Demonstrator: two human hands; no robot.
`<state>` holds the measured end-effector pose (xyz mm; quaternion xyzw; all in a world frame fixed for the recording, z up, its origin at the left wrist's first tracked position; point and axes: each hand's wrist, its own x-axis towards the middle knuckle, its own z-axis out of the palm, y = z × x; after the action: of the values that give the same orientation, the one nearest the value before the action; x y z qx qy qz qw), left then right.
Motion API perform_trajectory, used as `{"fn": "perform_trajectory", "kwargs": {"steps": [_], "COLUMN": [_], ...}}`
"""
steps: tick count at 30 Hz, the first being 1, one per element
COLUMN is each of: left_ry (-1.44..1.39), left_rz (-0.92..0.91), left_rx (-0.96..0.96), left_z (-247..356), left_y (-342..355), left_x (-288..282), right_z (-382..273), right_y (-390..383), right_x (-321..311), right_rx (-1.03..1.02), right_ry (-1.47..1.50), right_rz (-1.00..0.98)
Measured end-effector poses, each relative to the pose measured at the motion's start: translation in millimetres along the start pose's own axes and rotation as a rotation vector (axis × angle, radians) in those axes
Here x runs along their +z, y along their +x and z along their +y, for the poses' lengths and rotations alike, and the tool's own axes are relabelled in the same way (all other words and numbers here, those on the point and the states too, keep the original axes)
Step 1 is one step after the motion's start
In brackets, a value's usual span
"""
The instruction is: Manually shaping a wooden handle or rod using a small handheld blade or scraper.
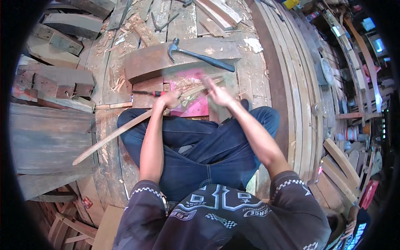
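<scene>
Head view: person sits cross-legged on a plank floor, blue jeans, dark printed shirt. Left hand is wrapped tight around a long curved wooden strip, which runs from the pink sheet down-left past the left knee. Right hand is motion-blurred, at the strip's upper end over the pink sheet; cannot tell whether its fingers close on anything. Claw hammer lies on a thick curved wood block just beyond the pink sheet. Red-handled tool lies just left of the sheet, touching nothing held. Wood chips scattered around the block.
</scene>
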<state>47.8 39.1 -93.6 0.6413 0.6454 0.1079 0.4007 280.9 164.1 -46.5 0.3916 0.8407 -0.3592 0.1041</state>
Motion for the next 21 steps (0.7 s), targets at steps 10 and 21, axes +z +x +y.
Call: {"fn": "perform_trajectory", "kwargs": {"steps": [10, 21], "left_ry": [-0.094, -0.074], "left_rz": [-0.076, -0.056], "left_rx": [0.001, -0.068], "left_z": [15, 3], "left_y": [6, -3], "left_x": [-12, -7], "right_z": [32, 7], "right_y": [14, 9], "right_x": [16, 16], "right_rx": [-0.186, -0.124], "right_ry": [0.038, 0.080], "right_rz": [0.186, 0.058]}}
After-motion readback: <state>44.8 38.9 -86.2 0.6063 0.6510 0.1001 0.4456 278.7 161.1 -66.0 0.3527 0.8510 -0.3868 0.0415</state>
